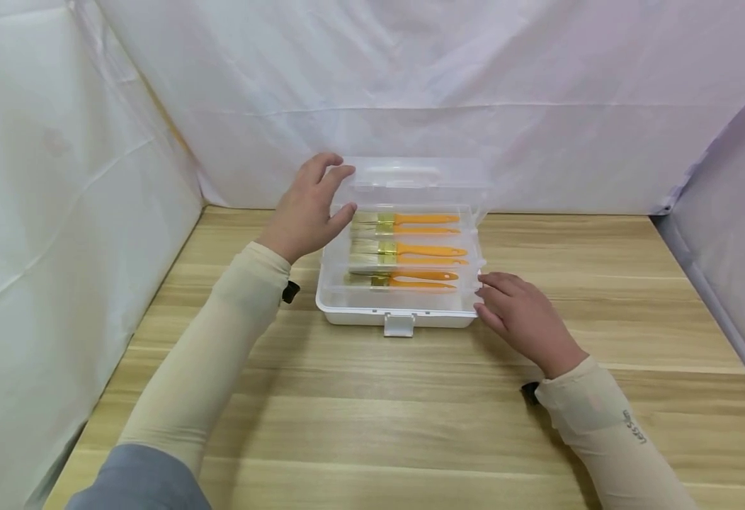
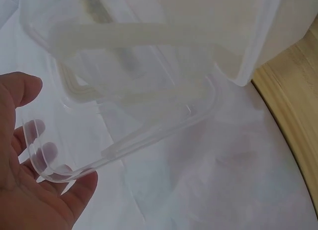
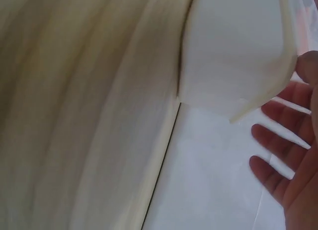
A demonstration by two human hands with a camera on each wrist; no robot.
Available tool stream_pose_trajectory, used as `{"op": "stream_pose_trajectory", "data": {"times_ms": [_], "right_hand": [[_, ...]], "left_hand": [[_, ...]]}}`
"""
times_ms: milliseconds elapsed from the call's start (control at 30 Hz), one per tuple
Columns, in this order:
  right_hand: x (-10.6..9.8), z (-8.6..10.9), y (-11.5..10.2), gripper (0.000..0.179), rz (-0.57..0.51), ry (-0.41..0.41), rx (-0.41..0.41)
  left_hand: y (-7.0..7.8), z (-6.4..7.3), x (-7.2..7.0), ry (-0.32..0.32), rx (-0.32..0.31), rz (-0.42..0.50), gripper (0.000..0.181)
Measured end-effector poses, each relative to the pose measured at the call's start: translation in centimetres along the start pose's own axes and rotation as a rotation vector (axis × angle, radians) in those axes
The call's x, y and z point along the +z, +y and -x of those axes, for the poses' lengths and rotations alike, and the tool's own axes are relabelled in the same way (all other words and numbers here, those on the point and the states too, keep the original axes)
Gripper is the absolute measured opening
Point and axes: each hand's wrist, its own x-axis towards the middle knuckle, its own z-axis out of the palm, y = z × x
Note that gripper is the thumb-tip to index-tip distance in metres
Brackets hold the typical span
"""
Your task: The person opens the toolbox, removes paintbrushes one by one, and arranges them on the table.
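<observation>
A white plastic case [image 1: 347, 317] stands on the table, its clear lid [image 1: 420, 173] raised at the back. Several paintbrushes [image 1: 430, 251] with orange handles, gold-coloured ferrules and pale bristles lie sideways inside it, in rows, bristles to the left. My left hand [image 1: 311, 205] is at the lid's left edge. In the left wrist view, its fingers [image 2: 47, 155] show through the clear plastic, with the thumb apart on the near side. My right hand [image 1: 525, 315] touches the case's right side near the front corner; in the right wrist view its lower fingers [image 3: 278, 140] are extended beyond the wall.
The wooden table [image 1: 347, 418] reaches around the case. A white latch [image 1: 399, 325] hangs at the case's front. White cloth [image 1: 423, 64] closes off the back, with more cloth at both sides. Dark wrist cameras sit by both sleeves.
</observation>
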Motion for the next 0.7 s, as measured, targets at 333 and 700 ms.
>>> {"op": "stream_pose_trajectory", "data": {"times_ms": [333,700], "right_hand": [[-0.5,0.6,-0.1,0.045,0.039,-0.180,0.023],[-0.5,0.0,-0.8,0.048,0.048,-0.225,0.066]], "left_hand": [[-0.4,-0.1,0.1,-0.017,0.011,0.007,0.053],[-0.8,-0.3,-0.3,-0.046,0.008,-0.009,0.057]]}}
